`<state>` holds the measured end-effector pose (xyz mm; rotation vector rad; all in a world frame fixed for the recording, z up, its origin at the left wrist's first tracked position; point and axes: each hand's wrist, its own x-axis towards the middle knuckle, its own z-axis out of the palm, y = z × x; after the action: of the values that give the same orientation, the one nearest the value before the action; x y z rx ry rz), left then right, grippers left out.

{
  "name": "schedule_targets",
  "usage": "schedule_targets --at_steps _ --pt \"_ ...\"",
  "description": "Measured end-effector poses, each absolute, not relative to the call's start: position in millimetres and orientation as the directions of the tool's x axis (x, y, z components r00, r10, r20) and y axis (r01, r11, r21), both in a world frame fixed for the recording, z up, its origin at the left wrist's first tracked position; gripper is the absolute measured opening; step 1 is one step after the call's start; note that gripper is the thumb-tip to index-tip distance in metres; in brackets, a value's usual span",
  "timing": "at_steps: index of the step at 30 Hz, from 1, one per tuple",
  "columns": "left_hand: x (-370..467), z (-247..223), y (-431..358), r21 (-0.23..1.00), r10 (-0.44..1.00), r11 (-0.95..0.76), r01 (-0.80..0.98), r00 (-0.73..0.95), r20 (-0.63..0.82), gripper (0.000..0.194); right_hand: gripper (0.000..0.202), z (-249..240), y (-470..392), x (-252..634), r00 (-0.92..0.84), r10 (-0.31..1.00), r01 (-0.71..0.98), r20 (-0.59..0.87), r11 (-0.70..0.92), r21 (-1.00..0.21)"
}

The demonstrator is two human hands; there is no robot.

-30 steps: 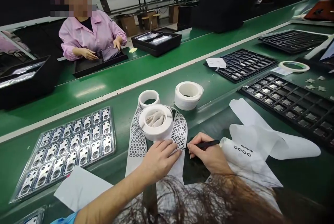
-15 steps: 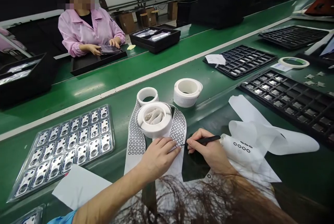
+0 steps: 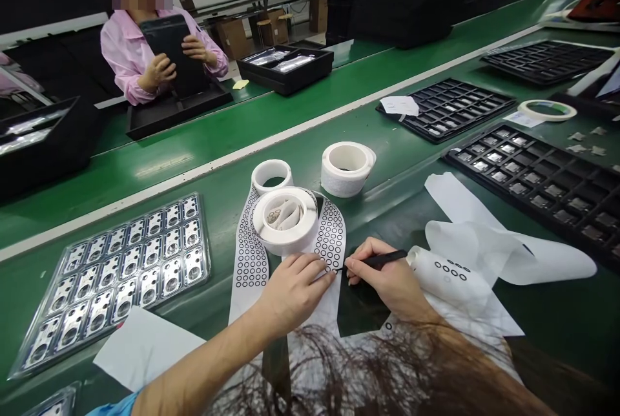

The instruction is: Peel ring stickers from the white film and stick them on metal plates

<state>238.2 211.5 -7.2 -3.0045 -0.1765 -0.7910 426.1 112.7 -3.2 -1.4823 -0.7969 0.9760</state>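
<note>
My left hand (image 3: 294,290) lies on a white strip of black ring stickers (image 3: 330,235), fingers fairly flat and pressing near its lower end. In my right hand (image 3: 380,270) is a slim black pair of tweezers (image 3: 386,259), gripped like a pen. Their thin tip reaches the strip beside my left fingertips. Just beyond my left hand stands a white sticker roll (image 3: 285,221), with a smaller roll (image 3: 272,176) behind it. A second ring-sticker strip (image 3: 250,251) curves down on the left. Loose white backing paper (image 3: 455,277) lies right of my right hand.
Another white roll (image 3: 347,169) stands farther back. A clear tray of metal parts (image 3: 116,274) and a white sheet (image 3: 145,346) lie left. Black compartment trays (image 3: 537,187) and a tape ring (image 3: 547,110) lie right. Across the green bench, a co-worker (image 3: 165,61) holds a dark panel.
The co-worker has raised the dark panel upright from the black tray. My hands and tweezers stay at the same spot on the strip; the whole view shifts slightly.
</note>
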Motion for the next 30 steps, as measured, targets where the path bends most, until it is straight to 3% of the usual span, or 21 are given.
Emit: schedule_targets --at_steps 9,19,30 --pt "240 -9 212 -0.008 0.092 -0.994 0.113 0.846 0.526 0.023 0.030 -11 110 434 0.347 0.917 -0.090 -0.197 -0.176 -0.980" --pt "239 -8 212 -0.019 0.091 -0.993 0.117 0.853 0.513 0.024 0.045 4 116 428 0.418 0.878 -0.100 -0.233 -0.210 -0.972" --pt "238 -9 211 -0.020 0.096 -0.993 0.118 0.883 0.460 0.020 0.041 3 115 429 0.440 0.873 -0.137 -0.210 -0.166 -0.977"
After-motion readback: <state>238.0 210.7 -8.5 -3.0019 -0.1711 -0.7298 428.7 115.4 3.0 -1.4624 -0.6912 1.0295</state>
